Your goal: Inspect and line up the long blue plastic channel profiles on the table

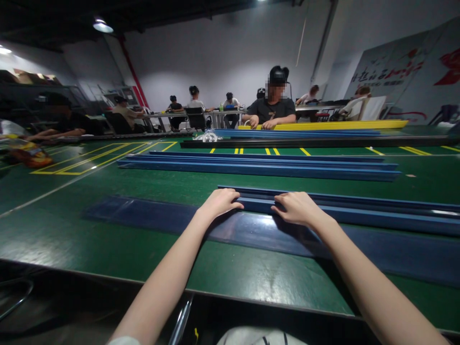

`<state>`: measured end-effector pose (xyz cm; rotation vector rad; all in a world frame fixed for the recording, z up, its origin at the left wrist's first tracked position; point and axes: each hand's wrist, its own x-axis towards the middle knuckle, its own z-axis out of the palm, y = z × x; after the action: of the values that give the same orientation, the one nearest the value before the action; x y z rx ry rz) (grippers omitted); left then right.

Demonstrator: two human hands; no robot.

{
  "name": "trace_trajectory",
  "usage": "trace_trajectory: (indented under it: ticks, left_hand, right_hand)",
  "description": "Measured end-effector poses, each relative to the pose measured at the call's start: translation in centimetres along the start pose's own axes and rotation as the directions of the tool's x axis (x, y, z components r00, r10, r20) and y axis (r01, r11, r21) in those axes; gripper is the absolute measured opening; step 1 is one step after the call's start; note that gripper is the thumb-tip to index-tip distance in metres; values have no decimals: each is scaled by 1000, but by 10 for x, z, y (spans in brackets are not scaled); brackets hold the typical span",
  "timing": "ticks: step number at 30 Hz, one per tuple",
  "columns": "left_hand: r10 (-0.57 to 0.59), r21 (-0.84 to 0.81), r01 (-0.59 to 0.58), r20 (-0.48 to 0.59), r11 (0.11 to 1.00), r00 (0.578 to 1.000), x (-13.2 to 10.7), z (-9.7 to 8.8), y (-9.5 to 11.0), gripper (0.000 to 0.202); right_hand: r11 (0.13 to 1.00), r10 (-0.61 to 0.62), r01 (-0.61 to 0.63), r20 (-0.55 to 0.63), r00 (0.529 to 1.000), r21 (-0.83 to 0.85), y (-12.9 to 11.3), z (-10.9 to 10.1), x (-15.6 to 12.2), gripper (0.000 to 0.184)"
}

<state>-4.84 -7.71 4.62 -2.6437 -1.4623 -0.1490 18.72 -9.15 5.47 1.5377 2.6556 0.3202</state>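
Observation:
A long blue plastic channel (257, 204) lies across the green table (108, 244), running off to the right edge of the view. My left hand (222, 200) has its fingers closed around the channel near its left end. A short way along, my right hand (296, 207) grips the same channel with bent fingers. Below both wrists a flat, shiny dark-blue strip (247, 230) rests on the table, partly covered by my forearms and the channel.
Beyond the channel lie several more blue channels (251, 167), then a long black channel (323, 142). Across the table a person (275, 108) holds a long yellow channel (330, 125). A clear bag (208, 137) sits nearby. Other people sit at tables farther back.

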Motion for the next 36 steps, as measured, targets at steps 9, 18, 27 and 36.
trace_trajectory:
  ticks: [9,18,27,36]
  left_hand:
    - [-148,-101,159,110,982,983,-7,-9,-11,22]
    - [-210,-130,229,145,965,967,-10,-9,-19,28]
    - [-199,-133,219,152,967,968,-9,-4,-21,27]
    - [-208,-138,229,149,964,967,-10,-6,-23,31]
  right_hand:
    - [994,-49,60,-114,992,96,-19,14,8,33]
    - [988,-106,120,-145,984,94,-23,21,10,23]
    - [988,-118,131,-145,982,85,-24,22,10,19]
    - [989,-106,116,-117,988,88,-25,20,9,20]
